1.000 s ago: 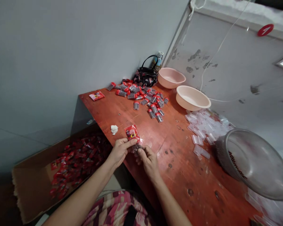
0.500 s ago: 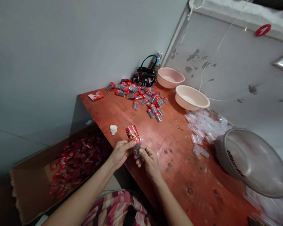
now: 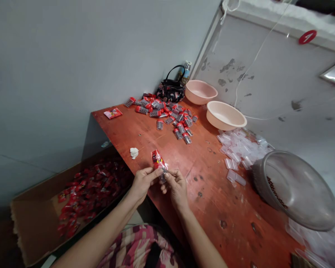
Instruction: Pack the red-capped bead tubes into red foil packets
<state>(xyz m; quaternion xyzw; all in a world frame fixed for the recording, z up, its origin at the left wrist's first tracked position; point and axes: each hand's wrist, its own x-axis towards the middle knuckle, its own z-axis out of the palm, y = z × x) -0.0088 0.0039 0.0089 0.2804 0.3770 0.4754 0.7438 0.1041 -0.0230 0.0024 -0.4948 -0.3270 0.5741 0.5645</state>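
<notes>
Over the front left edge of the table, my two hands meet around a glossy red packet (image 3: 158, 158) and a small clear container (image 3: 163, 177) of dark balls. My left hand (image 3: 141, 182) is closed on the packet, its thumb pressing where packet and container meet. The container is pinched from the right by my right hand (image 3: 178, 188), its thumb in front. The packet stands up above the fingers, apparently over the container's upper part; fingers hide most of the container. A crumpled white scrap (image 3: 134, 153) lies just beyond my left hand.
Red-topped containers (image 3: 159, 124) lie piled at the back beside a black handbag (image 3: 171, 91). Two plastic basins (image 3: 226, 124) and clear empty tubes (image 3: 236, 176) are at right, near a large grey tub (image 3: 298, 186). A cardboard box (image 3: 30, 219) of red packets stands lower left.
My left thumb and fingers have slid right and slightly down toward the right thumb, covering more of the container. The packet now looks narrower and more drawn in around it.
</notes>
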